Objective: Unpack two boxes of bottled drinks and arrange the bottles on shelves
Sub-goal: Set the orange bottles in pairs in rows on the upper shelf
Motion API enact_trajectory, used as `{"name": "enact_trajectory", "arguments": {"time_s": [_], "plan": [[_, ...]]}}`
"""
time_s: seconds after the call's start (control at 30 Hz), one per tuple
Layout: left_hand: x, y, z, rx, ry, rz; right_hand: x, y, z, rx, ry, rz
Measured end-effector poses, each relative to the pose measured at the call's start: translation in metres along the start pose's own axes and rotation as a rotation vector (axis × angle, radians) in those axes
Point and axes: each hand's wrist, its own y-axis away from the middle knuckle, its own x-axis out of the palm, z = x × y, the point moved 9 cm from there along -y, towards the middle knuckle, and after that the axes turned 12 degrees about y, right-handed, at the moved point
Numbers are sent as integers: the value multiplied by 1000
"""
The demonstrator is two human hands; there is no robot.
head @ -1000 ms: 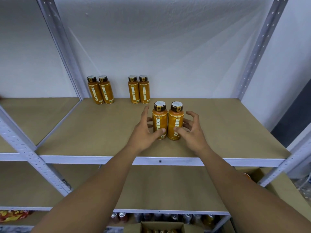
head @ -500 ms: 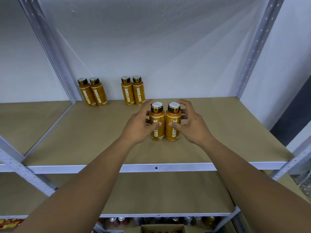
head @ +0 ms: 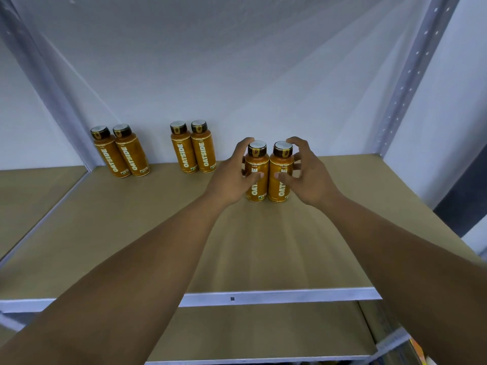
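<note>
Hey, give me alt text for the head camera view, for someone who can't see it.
The left hand grips the left bottle and the right hand grips the right bottle of an orange Oatside pair standing side by side on a tan shelf. Two more pairs, the far-left pair and the middle pair, stand at the back.

Bright, even light; wide-angle bending and blur at edges.
</note>
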Motion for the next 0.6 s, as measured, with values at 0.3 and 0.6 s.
{"name": "enact_trajectory", "arguments": {"time_s": [0.3, 0.6], "plan": [[6, -59, 16, -17, -34, -15, 12, -57, -22, -5, 42, -15], [9, -90, 25, 5, -36, -46, 23, -90, -35, -38, 88, -26]]}}
